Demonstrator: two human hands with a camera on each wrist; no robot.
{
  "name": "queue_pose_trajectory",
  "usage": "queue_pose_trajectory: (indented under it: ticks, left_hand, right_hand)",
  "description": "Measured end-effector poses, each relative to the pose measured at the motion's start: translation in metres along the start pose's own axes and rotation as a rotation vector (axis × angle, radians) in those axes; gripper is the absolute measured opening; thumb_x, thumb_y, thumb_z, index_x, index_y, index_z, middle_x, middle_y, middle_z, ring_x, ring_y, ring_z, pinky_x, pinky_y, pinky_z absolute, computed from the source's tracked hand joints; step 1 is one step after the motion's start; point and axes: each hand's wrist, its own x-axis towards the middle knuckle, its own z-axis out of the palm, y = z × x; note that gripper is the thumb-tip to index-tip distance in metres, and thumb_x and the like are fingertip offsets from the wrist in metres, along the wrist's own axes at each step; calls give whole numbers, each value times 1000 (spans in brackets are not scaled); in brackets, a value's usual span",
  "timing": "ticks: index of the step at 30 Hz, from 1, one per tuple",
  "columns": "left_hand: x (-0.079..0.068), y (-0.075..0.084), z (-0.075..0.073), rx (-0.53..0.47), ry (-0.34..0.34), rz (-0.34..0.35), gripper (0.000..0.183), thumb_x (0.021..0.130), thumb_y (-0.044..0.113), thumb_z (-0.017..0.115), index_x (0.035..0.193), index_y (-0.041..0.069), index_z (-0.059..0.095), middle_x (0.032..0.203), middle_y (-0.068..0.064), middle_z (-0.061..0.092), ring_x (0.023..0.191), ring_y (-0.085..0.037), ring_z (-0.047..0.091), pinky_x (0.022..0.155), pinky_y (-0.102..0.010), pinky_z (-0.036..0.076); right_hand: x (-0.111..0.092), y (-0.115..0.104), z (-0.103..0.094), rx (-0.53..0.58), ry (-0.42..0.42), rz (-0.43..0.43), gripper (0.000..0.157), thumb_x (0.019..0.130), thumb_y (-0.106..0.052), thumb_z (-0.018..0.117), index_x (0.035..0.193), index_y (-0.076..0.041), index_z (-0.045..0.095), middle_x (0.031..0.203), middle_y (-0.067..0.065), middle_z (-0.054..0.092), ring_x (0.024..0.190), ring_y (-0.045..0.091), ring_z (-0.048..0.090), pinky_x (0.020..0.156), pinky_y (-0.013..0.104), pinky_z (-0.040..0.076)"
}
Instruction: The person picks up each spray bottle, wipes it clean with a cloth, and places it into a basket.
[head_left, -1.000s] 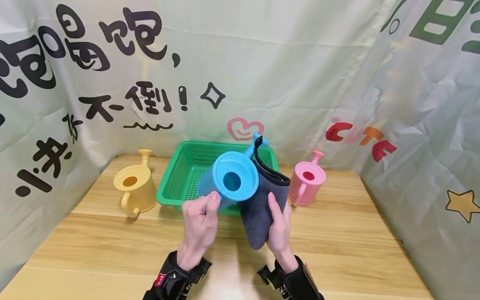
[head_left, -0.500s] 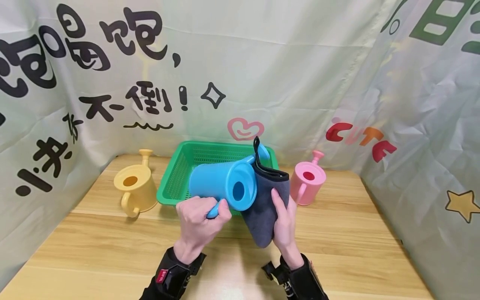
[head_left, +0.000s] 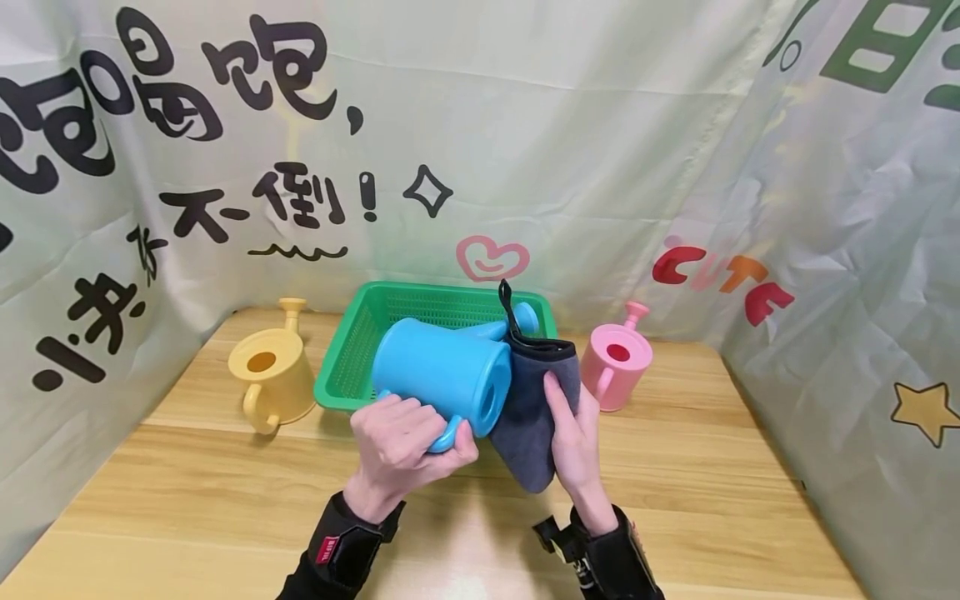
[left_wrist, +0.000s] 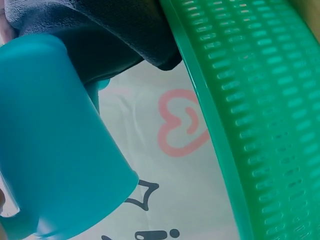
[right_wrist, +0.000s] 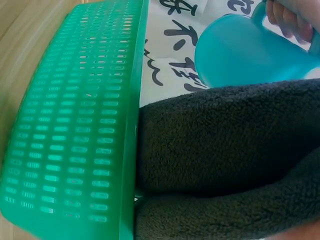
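My left hand [head_left: 405,446] grips the handle of a blue watering can [head_left: 435,367], which is tipped on its side above the basket, its top opening turned to the right. In my right hand [head_left: 577,437] is a folded dark grey cloth [head_left: 528,425] with black edging and a hanging loop. The cloth lies right at the can's top rim and overlaps the spout in the head view. The left wrist view shows the can's body [left_wrist: 60,135] with the cloth [left_wrist: 115,30] beyond it. Fluffy folds of the cloth [right_wrist: 215,145] fill much of the right wrist view.
A green slotted basket [head_left: 337,367] stands on the wooden table [head_left: 225,500] beneath the can. To its left is a yellow watering can [head_left: 273,375], to its right a pink one [head_left: 615,367]. A printed cloth backdrop [head_left: 585,167] rises behind the table.
The blue can has turned from upright-leaning onto its side, its opening swinging to the right. My left hand has rolled with it, and my right hand has shifted slightly right with the cloth.
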Motion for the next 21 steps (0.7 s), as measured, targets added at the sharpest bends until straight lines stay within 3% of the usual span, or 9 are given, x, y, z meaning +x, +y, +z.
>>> queue_pose_trajectory:
  ticks: [6, 15, 21]
  left_hand:
    - [4, 0, -1, 27, -30, 59, 40, 74, 19, 55, 47, 18, 25, 45, 10, 18, 36, -3, 17, 39, -15, 9]
    - [3, 0, 0, 43, -53, 86, 40, 75, 21, 55, 47, 18, 25, 45, 10, 19, 36, -4, 19, 39, -15, 10]
    - [3, 3, 1, 38, -55, 104, 41, 75, 21, 55, 48, 18, 25, 46, 10, 18, 37, -3, 18, 40, -15, 9]
  right_hand:
    - [2, 1, -4, -39, -12, -4, 25, 100, -3, 44, 113, 15, 55, 101, 4, 62, 87, 18, 61, 79, 20, 52]
    - [2, -1, -8, -97, -9, -54, 24, 98, 1, 44, 112, 14, 58, 100, 4, 63, 88, 16, 60, 79, 18, 50]
    - [3, -5, -10, -158, -37, -102, 20, 96, 5, 46, 109, 13, 59, 96, 15, 61, 86, 15, 59, 79, 17, 49]
